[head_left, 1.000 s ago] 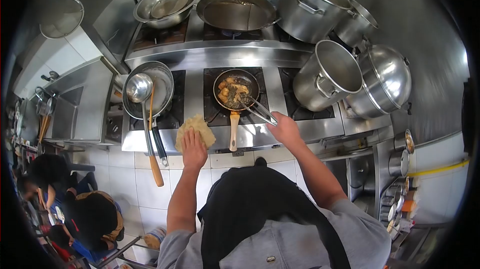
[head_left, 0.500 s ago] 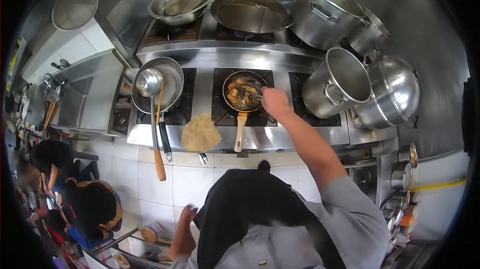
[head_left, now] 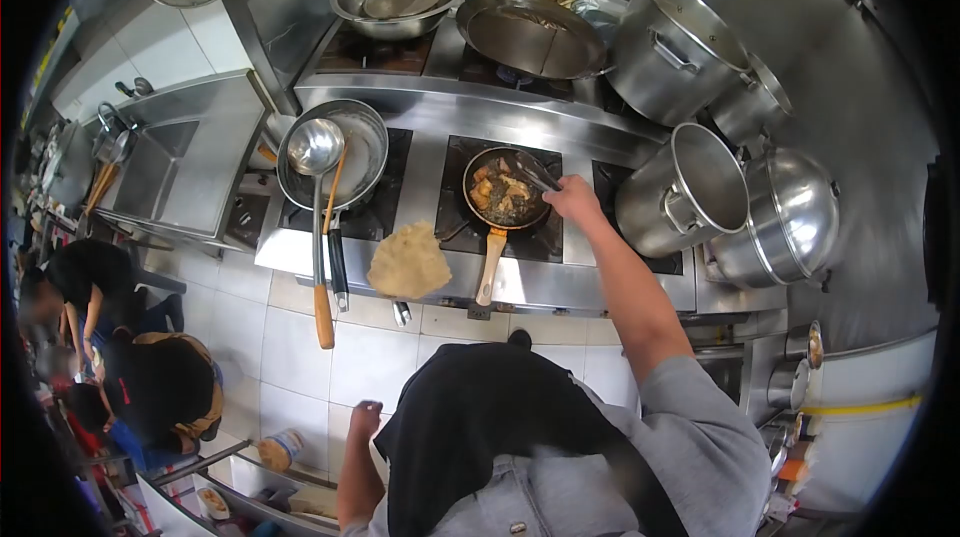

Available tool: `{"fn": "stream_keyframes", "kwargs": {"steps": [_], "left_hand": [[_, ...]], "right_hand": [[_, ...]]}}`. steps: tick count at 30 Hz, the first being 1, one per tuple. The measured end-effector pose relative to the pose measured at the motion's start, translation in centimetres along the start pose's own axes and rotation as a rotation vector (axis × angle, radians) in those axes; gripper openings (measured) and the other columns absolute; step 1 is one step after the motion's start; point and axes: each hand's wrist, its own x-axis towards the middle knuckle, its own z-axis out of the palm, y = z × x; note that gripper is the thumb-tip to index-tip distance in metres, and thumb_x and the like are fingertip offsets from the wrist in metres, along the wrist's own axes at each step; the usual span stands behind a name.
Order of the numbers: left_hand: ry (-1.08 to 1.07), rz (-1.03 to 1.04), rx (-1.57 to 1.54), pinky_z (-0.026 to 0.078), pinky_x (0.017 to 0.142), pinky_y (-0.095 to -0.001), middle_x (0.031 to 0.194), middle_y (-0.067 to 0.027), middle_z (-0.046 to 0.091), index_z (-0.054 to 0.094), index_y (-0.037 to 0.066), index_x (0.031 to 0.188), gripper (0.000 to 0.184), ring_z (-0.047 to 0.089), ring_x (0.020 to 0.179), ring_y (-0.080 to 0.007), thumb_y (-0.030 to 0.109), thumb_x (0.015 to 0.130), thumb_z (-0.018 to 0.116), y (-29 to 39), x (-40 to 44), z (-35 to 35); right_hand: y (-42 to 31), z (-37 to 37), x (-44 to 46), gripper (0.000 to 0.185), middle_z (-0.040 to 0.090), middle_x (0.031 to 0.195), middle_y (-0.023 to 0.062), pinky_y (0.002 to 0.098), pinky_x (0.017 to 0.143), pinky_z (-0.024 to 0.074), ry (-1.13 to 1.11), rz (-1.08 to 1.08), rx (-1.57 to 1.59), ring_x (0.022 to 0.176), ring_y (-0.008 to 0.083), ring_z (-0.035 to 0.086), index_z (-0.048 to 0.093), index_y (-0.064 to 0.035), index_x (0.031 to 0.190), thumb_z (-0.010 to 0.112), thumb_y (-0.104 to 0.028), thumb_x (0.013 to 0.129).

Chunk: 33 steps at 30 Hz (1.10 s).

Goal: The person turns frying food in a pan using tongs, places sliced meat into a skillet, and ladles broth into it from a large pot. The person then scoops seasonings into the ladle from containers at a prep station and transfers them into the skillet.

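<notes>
My right hand (head_left: 573,199) is closed on metal tongs (head_left: 535,175), whose tips reach over the right side of a small frying pan (head_left: 467,187). Browned food pieces (head_left: 500,195) lie in dark liquid inside that pan. Its pale handle (head_left: 491,272) points toward me and nothing holds it. Down beside my body hangs my left hand (head_left: 366,419), with its fingers curled and too small to read. A tan cloth (head_left: 410,262) rests on the stove's front edge, left of the pan handle.
On the left burner stands a wide pan (head_left: 365,152) with a ladle (head_left: 315,147) across it. Tall pots (head_left: 690,182) crowd the right side. Behind are a steel bowl (head_left: 400,27) and a large dark pan (head_left: 530,37). Two people (head_left: 165,387) work at lower left.
My left hand has let go of the cloth and dropped back to my side. My right hand moved up and right beside the pan with the tongs. The whole view has shifted.
</notes>
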Motion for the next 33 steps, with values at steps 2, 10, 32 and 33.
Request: {"fn": "stream_keyframes", "kwargs": {"steps": [2,10,32,33], "left_hand": [[0.087,0.058,0.004,0.055,0.080,-0.0389,0.099,-0.0226,0.073,0.069,-0.002,0.110,0.036,0.071,0.088,-0.0289,0.029,0.091,0.066,2.0,1.4,-0.4],[0.084,-0.227,-0.353,0.053,0.059,-0.0347,0.073,-0.0143,0.069,0.067,-0.004,0.106,0.035,0.067,0.063,-0.0216,0.026,0.089,0.068,4.5,3.6,-3.3],[-0.084,0.098,0.010,0.055,0.081,-0.0405,0.096,-0.0207,0.074,0.071,-0.004,0.102,0.037,0.069,0.084,-0.0340,0.031,0.088,0.069,2.5,6.4,-0.3],[-0.062,0.271,0.116,0.055,0.086,-0.0402,0.100,-0.0217,0.073,0.072,-0.003,0.101,0.036,0.070,0.091,-0.0350,0.030,0.087,0.069,2.1,7.4,0.2]], "right_hand": [[-0.5,-1.2,-0.9,0.050,0.070,0.112,0.0233,0.0433,0.093,0.0519,0.006,0.043,-0.027,0.108,0.0366,0.067,0.069,-0.0011,0.116,0.076,-0.032,0.078],[-3.0,-2.6,-2.7,0.024,0.072,0.099,0.0166,0.0469,0.088,0.0548,0.064,-0.118,-0.278,0.099,0.0362,0.069,0.069,-0.0051,0.099,0.069,-0.025,0.085],[-1.6,-2.5,-7.6,0.025,0.070,0.088,0.0209,0.0485,0.081,0.0534,0.054,-0.094,-0.124,0.090,0.0399,0.068,0.067,-0.0035,0.096,0.071,-0.024,0.084],[-0.9,-2.2,-8.4,0.025,0.070,0.087,0.0212,0.0485,0.081,0.0529,0.070,-0.105,-0.091,0.090,0.0401,0.068,0.068,-0.0041,0.098,0.071,-0.025,0.084]]}}
